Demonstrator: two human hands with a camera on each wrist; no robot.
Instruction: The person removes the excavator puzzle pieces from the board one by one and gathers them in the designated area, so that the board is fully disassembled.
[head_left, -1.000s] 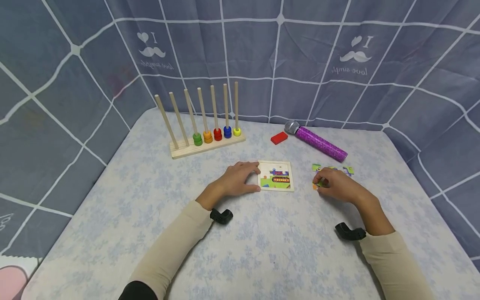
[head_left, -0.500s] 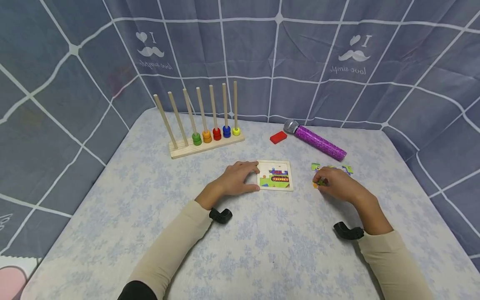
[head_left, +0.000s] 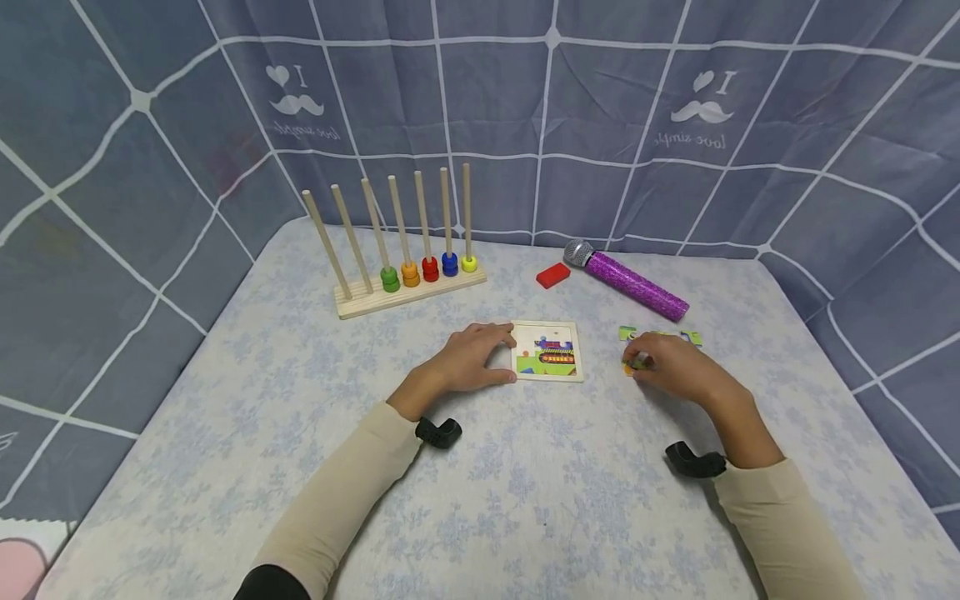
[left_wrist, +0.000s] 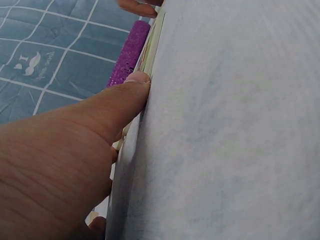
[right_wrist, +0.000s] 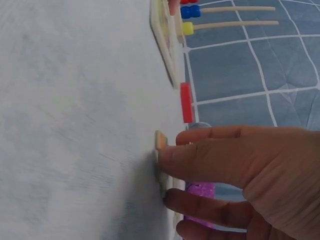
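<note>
Right hand [head_left: 667, 367] seemingly pinches piece [head_left: 636, 363].

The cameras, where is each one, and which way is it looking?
Head: worn high, looking down at the table; shows both sleeves, left hand at the puzzle board, right hand on puzzle pieces.
Left wrist: low, looking along the thumb towards the board's edge.
Right wrist: low, looking past fingers on a piece.
Shared: both wrist views show the purple microphone.
</note>
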